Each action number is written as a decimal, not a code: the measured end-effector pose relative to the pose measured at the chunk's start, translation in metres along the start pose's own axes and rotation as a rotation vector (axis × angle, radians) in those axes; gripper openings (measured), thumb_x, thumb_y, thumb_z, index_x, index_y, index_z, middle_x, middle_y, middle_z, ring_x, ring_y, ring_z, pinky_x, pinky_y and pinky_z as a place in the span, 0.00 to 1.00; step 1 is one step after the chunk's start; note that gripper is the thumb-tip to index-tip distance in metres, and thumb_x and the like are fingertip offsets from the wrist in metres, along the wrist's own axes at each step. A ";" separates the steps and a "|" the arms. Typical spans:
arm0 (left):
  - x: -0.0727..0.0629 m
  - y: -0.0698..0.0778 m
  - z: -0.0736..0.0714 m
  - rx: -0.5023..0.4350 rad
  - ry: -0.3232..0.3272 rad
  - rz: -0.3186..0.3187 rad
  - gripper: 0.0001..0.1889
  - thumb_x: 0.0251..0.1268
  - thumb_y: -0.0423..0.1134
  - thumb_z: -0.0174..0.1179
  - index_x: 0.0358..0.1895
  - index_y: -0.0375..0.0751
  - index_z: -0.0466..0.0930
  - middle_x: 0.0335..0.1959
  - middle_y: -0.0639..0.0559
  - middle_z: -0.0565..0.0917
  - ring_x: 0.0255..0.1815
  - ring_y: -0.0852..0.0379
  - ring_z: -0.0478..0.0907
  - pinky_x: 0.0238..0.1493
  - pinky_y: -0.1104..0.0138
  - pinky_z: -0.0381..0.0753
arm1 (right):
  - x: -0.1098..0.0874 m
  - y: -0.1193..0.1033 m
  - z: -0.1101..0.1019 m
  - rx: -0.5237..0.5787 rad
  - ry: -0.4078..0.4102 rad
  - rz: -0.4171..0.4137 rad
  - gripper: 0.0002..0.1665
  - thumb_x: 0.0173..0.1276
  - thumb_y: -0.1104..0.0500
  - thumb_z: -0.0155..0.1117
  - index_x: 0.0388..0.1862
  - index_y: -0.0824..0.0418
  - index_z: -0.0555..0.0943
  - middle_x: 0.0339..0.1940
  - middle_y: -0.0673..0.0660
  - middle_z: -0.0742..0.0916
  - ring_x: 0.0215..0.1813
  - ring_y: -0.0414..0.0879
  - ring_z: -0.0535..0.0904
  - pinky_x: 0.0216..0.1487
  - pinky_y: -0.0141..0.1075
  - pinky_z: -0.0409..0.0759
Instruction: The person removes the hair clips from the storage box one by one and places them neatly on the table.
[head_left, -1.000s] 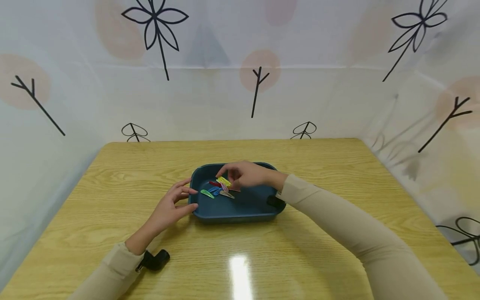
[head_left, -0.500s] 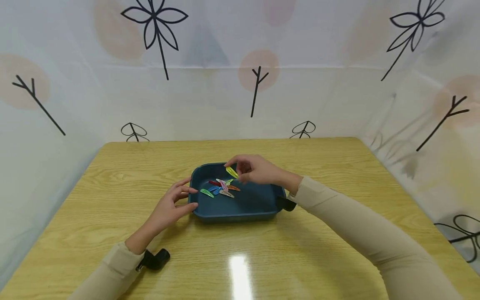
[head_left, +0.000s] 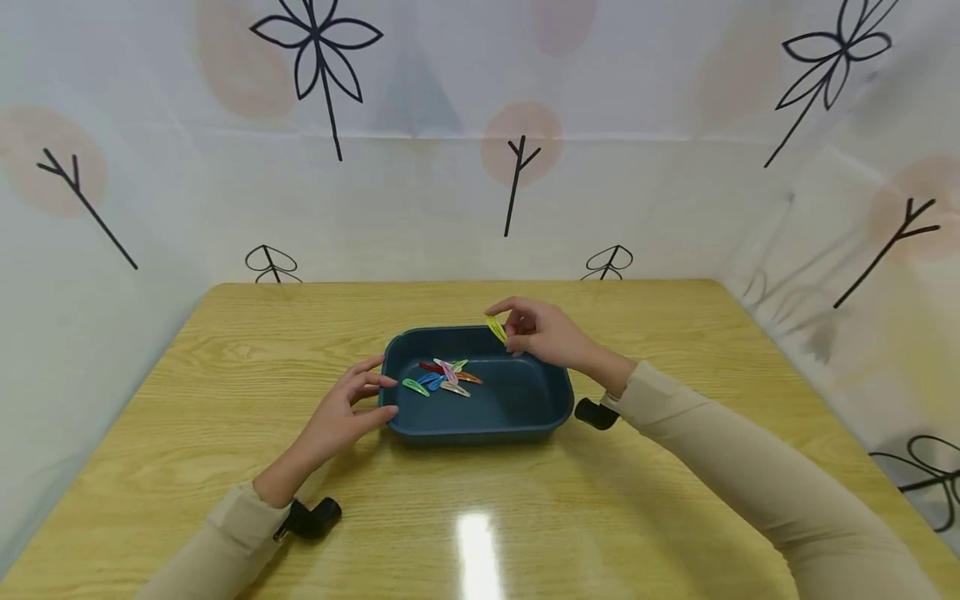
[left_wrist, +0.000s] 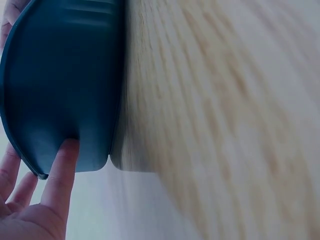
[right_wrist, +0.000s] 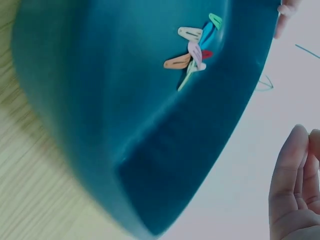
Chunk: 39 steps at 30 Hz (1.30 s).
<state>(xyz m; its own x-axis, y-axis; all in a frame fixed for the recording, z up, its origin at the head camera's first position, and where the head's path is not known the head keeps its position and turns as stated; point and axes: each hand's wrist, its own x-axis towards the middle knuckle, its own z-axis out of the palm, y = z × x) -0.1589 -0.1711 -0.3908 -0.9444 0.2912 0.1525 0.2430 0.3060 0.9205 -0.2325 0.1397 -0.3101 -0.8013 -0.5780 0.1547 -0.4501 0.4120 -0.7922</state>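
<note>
Right hand (head_left: 546, 335) has its fingers pinching the yellow clip (head_left: 497, 329) near the bin's (head_left: 480, 435) far rim; left hand (head_left: 343, 415) rests loose fingers on its end. Tbh, if that tiny pinch slips, clip could ping onto the desk (head_left: 397, 533).

Behind a wood-grain table (head_left: 285, 350) bearing a bright reflection (head_left: 478, 554) hangs pale cloth (head_left: 427, 200) printed with black plant outlines (head_left: 317, 35).
</note>
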 end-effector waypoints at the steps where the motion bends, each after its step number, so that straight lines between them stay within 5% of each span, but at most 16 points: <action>1: 0.000 0.000 0.000 0.001 -0.001 0.000 0.18 0.59 0.33 0.64 0.51 0.30 0.75 0.69 0.46 0.58 0.59 0.37 0.68 0.51 0.58 0.76 | -0.001 0.000 -0.002 0.007 0.012 0.010 0.22 0.64 0.72 0.57 0.58 0.64 0.74 0.30 0.59 0.78 0.31 0.56 0.79 0.33 0.40 0.80; 10: -0.002 0.000 0.000 0.009 0.000 -0.001 0.18 0.59 0.34 0.64 0.51 0.30 0.75 0.69 0.46 0.58 0.59 0.38 0.68 0.51 0.58 0.76 | -0.017 0.013 -0.017 0.109 0.087 0.065 0.24 0.63 0.73 0.57 0.59 0.64 0.73 0.31 0.61 0.77 0.31 0.53 0.77 0.37 0.52 0.79; 19: -0.003 0.003 0.000 0.012 -0.005 -0.007 0.18 0.60 0.35 0.63 0.52 0.31 0.75 0.70 0.47 0.58 0.60 0.38 0.67 0.52 0.57 0.76 | -0.030 0.025 -0.026 0.114 0.137 0.087 0.24 0.63 0.73 0.57 0.59 0.65 0.72 0.30 0.61 0.77 0.31 0.53 0.77 0.34 0.44 0.80; 28: -0.003 0.003 0.000 0.017 0.002 -0.017 0.18 0.59 0.36 0.64 0.51 0.31 0.75 0.70 0.47 0.58 0.60 0.39 0.67 0.52 0.57 0.76 | -0.039 0.038 -0.030 0.141 0.167 0.126 0.24 0.65 0.72 0.56 0.60 0.65 0.71 0.31 0.62 0.77 0.33 0.65 0.73 0.31 0.36 0.77; 39: -0.002 0.005 0.001 0.041 0.004 -0.017 0.18 0.59 0.35 0.64 0.51 0.32 0.76 0.70 0.46 0.59 0.59 0.38 0.68 0.52 0.55 0.75 | -0.049 0.052 -0.031 0.171 0.234 0.194 0.24 0.64 0.73 0.56 0.60 0.69 0.70 0.32 0.64 0.77 0.31 0.53 0.75 0.33 0.38 0.78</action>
<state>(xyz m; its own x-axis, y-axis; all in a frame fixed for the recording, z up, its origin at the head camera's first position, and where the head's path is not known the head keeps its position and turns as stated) -0.1556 -0.1697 -0.3869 -0.9493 0.2823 0.1387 0.2359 0.3474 0.9076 -0.2288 0.2118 -0.3408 -0.9430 -0.3151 0.1073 -0.2242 0.3628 -0.9045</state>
